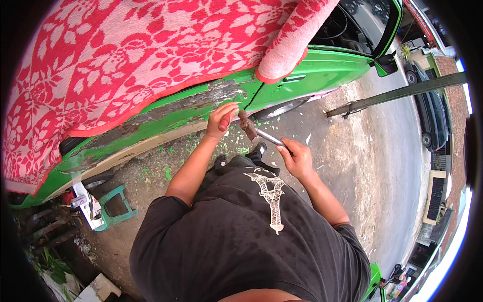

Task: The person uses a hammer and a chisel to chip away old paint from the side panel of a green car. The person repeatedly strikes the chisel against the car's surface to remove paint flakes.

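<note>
My left hand (220, 120) is wrapped around a tool with a rounded reddish-brown handle (224, 124). It is held against or close to the green car's side panel (191, 103), where paint is stripped to a grey, rough patch. The far end of that tool is mostly hidden by my fingers. In my right hand (297, 157) is a hammer (269, 136), gripped by its metal shaft. Its rusty brown head is raised just to the right of the left-hand tool's handle, apart from it.
A red and pink floral blanket (136, 55) covers the car's upper side. Green paint flakes (167, 172) litter the ground near my feet. A green plastic stool (118, 209) stands at the lower left. Right of the car are a slanting post (397, 94) and a parked dark car (430, 108).
</note>
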Demonstrator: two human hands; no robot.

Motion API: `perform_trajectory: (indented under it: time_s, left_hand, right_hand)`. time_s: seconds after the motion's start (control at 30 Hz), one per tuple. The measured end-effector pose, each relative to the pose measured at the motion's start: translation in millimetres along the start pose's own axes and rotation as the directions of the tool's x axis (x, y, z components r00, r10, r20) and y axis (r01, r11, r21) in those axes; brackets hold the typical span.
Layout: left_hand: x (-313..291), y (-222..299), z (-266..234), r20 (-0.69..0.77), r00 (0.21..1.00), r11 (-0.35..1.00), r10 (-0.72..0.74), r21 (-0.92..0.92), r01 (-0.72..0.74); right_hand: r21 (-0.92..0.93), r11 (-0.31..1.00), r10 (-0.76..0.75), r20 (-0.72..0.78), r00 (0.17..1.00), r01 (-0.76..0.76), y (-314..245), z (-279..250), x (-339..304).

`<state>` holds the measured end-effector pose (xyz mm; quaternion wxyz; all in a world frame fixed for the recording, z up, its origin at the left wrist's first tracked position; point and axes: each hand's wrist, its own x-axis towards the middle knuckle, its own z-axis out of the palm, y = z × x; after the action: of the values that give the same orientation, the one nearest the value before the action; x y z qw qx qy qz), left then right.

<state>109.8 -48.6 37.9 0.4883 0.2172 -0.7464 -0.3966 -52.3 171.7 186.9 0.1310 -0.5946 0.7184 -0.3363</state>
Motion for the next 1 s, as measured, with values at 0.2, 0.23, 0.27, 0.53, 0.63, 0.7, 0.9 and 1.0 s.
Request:
perform_trajectory:
  time_s: [0.2,0.23,0.27,0.53,0.63,0.7,0.9,1.0]
  left_hand:
    - [-3,-1,-2,-0.016,1.000,1.000,-0.012,0.008,0.012]
    - [-3,-2,-1,-0.021,1.000,1.000,-0.014,0.000,0.014]
    - [-3,-3,-1,-0.021,1.000,1.000,-0.008,-0.002,0.008]
    - [-10,1,-5,0.106,0.994,0.999,-0.032,-0.011,0.033]
    - [-12,2,-7,0.143,0.987,0.997,-0.068,0.042,0.062]
    - [-10,3,-5,0.102,0.995,0.995,-0.015,0.097,0.005]
    - [-8,-3,9,0.051,0.999,0.988,0.007,0.156,-0.015]
    - [-11,-11,20,0.027,1.000,0.982,0.007,0.189,-0.012]
  right_hand:
    - [0.021,0.998,0.051,0.002,0.999,-0.051,-3,-1,3]
    - [0.028,0.998,0.055,-0.005,0.998,-0.055,-3,0,3]
    - [0.032,0.999,0.043,-0.009,0.999,-0.043,-4,1,4]
    - [0.024,0.998,0.064,0.020,0.998,-0.064,-6,5,1]
    - [0.027,0.997,0.077,0.008,0.997,-0.077,-3,8,-3]
    - [0.022,0.995,0.097,0.008,0.995,-0.097,-4,8,-5]
    - [-0.022,0.998,0.053,0.023,0.998,-0.053,2,-1,-12]
    - [-0.021,0.997,0.077,0.048,0.996,-0.076,10,-9,-16]
